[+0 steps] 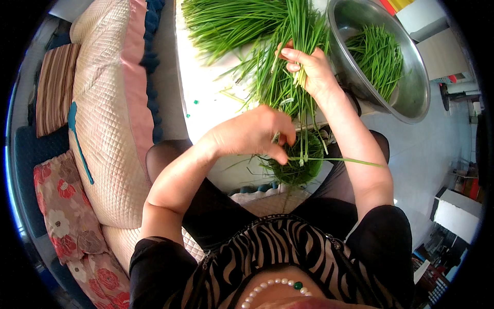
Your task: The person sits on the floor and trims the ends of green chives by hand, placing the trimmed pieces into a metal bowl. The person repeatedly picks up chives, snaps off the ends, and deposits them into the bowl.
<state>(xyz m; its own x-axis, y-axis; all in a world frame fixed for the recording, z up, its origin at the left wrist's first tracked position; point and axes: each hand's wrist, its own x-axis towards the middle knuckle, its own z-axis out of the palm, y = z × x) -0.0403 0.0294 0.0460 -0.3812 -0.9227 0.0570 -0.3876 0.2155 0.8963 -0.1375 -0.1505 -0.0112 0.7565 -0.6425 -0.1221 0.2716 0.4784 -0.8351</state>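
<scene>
My right hand [312, 71] is closed around an upright bunch of long green garlic chives [305, 23], pale stem ends pointing towards me. Nearer to me, my left hand [276, 135] has bent fingers, with thumb and forefinger apart; a whitish-green scrap shows by its fingers. One long loose blade [339, 159] stretches from near the left thumb tip across to the right forearm. Below the hands, between the knees, a green container [318, 168] is heaped with leafy scraps. More chives [235, 23] lie piled on the white table [200, 89], some in a loose tangle under the right hand.
A large steel basin [413, 96] holding chives stands tilted in view at the right of the table. Left of the table is a sofa with a quilted cover [104, 96], a striped cushion [58, 89], floral cushions [65, 201] and a blue fly swatter [81, 146].
</scene>
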